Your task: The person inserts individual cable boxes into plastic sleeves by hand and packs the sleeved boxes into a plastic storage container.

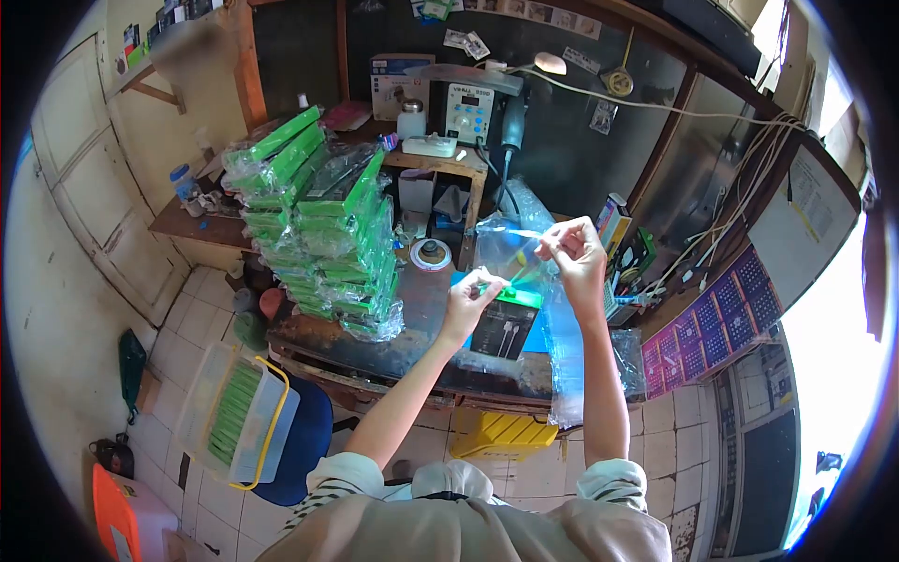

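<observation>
A black box with a green top point(504, 328), printed with a picture of white cables, stands on the desk before me. My left hand point(470, 302) is closed in a pinch at the box's green top edge, thumb and forefinger together. Higher up and to the right, my right hand point(573, 251) pinches a thin clear plastic strip point(530, 269), which runs down toward the box top. A small pale sliver point(523, 232) sticks out left of the right fingertips. Clear plastic wrap point(567, 365) lies beside the box, and a blue sheet point(537, 339) shows behind it.
Tall stacks of plastic-wrapped green and black boxes point(323, 225) rise at the left of the desk point(421, 361). A tape roll point(431, 254) lies behind. A soldering station point(468, 114) occupies the shelf. Below are a clear bin point(201, 384) and a yellow crate point(501, 435). Cables hang at right.
</observation>
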`<state>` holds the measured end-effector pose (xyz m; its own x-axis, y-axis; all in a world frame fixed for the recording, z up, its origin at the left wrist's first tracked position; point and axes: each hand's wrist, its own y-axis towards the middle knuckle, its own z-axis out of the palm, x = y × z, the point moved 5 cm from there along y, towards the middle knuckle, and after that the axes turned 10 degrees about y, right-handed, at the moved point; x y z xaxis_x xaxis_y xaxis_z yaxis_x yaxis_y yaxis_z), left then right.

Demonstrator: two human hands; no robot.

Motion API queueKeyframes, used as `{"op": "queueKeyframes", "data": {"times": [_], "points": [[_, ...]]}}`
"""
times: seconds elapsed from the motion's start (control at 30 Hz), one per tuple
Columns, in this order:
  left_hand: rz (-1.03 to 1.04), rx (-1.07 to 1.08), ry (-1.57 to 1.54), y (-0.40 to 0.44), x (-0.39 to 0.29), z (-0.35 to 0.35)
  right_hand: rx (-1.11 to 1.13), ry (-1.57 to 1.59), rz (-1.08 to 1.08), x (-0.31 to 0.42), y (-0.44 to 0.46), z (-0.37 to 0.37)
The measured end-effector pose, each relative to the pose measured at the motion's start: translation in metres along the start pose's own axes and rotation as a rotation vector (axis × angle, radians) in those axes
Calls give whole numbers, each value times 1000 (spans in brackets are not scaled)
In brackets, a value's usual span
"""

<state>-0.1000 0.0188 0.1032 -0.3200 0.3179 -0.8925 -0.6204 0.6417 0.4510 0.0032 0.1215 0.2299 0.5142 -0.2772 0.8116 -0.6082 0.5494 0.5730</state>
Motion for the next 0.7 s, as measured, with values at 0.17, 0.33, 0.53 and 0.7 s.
{"op": "queueKeyframes", "data": {"times": [0.17,0.33,0.53,0.7], "points": [[-81,-119,-225,8,-1,-1,-81,28,39,-15,-12,-12],[-115,-132,-273,16,-3,-13,30,107,380,-103,-61,-14],[-188,-130,-217,15,13,-23,-106,12,287,-127,-68,-11],[-244,-236,93,-6,34,-23,-261,-207,196,-119,-66,-7]]}}
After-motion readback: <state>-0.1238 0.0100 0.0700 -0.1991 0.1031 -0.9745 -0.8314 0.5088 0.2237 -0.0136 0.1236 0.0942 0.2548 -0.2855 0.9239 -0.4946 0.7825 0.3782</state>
